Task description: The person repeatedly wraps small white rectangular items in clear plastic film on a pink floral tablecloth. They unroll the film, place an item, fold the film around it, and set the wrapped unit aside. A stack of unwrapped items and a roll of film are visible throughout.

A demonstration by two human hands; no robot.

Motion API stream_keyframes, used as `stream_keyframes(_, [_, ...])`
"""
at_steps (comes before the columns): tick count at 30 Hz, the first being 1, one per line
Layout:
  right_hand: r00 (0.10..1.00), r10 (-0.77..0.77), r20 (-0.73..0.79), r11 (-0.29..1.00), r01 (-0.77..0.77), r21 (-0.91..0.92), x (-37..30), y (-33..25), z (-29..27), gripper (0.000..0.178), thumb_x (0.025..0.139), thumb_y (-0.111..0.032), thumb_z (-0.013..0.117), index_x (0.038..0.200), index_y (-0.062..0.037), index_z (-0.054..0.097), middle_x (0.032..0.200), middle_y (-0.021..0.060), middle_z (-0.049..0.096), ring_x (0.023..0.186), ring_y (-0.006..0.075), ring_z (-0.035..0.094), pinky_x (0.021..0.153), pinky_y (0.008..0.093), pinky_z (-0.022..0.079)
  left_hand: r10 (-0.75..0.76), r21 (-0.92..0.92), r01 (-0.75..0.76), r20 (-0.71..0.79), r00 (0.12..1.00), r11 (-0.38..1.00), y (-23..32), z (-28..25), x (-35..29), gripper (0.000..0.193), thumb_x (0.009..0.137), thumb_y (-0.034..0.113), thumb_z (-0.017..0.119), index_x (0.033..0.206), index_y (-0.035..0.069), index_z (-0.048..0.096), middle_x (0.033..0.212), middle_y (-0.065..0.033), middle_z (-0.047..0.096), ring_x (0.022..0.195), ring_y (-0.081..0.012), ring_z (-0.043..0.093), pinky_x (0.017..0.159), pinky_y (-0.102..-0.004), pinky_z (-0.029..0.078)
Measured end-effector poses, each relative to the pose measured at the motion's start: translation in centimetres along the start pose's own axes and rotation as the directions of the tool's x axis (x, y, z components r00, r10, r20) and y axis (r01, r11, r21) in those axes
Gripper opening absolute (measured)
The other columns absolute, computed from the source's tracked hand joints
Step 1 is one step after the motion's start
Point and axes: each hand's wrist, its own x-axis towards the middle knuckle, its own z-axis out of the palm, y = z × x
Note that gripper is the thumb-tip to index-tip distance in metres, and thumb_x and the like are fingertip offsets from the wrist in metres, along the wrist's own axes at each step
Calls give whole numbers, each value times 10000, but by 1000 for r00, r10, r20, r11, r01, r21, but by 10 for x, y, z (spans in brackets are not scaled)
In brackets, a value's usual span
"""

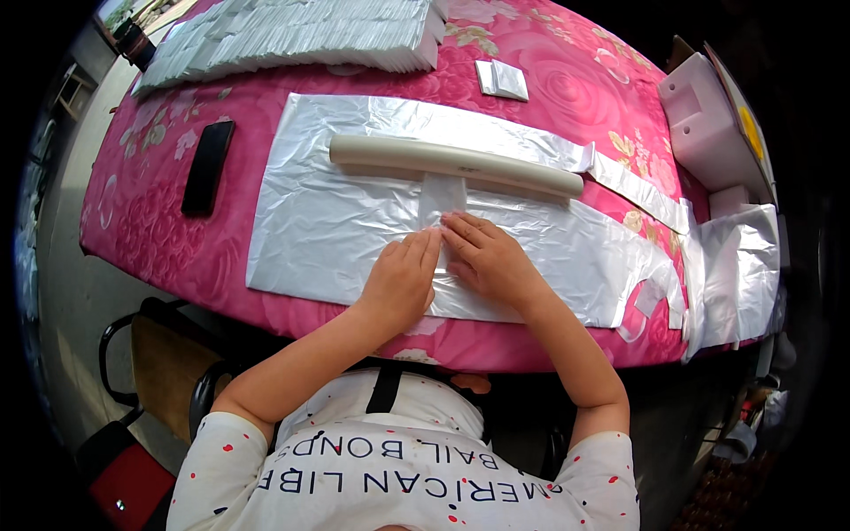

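Note:
A large silvery-white plastic bag (310,230) lies flat on the table in front of me, slightly wrinkled. On its middle is a narrow folded plastic bag (443,199), paler and translucent, running from under the tube toward my body. My left hand (403,273) presses its fingertips, held together, on the left side of this strip. From the right, my right hand (494,257) grips the strip's other side, its thumb lower than the fingers. The fingertips of both hands nearly meet. Just beyond them a long cream-coloured tube (456,162) lies across the bags.
A large pile of folded plastic bags (301,40) stands at the far left, two small folded packets (502,80) at the back. A black phone (208,168) lies left. More plastic bags (733,274) hang over the right edge, near a white foam box (713,124). A chair (168,363) stands lower left.

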Motion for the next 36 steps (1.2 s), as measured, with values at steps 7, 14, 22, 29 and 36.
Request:
stream_keyframes(7, [999,15,-37,995,-11,103,5,8,-5,405,675,56,557,1062,-54,610,1110,83,595,1035,273,543,885,359,456,174,-102,-176,-26,984,979,-19,-10,8,370,715,27,544,1080,-34,556,1016,-133,615,927,-259,600,781,-342,469])
stream_keyframes(14, [992,-67,-104,988,81,130,-23,-16,10,332,640,-2,647,964,-71,646,984,51,628,921,253,573,795,341,483,227,-230,-234,-57,972,945,-11,-18,-22,468,665,-5,560,1133,-21,549,1102,-144,602,992,-259,596,845,-377,462])
stream_keyframes(22, [938,344,-44,872,-302,385,-20,-18,1,184,736,-44,636,913,-68,681,786,60,656,677,176,605,612,285,490,-90,-384,166,207,974,908,-14,-28,-11,495,738,54,585,1216,-24,486,915,-140,645,853,-276,618,735,-357,470])
stream_keyframes(29, [616,646,450,419,-779,466,19,-10,-23,276,852,-236,612,771,24,656,602,26,588,513,71,546,487,228,428,-400,-562,500,301,866,659,-25,-19,16,562,824,147,588,1292,-68,364,781,-157,657,677,-297,634,619,-355,480])
stream_keyframes(36, [551,591,589,348,-833,430,30,12,-19,311,825,-256,628,665,11,633,580,56,592,497,105,567,484,241,430,-490,-551,581,322,810,599,-24,-19,26,666,793,99,620,1350,-53,288,730,-97,636,569,-168,596,584,-263,459])
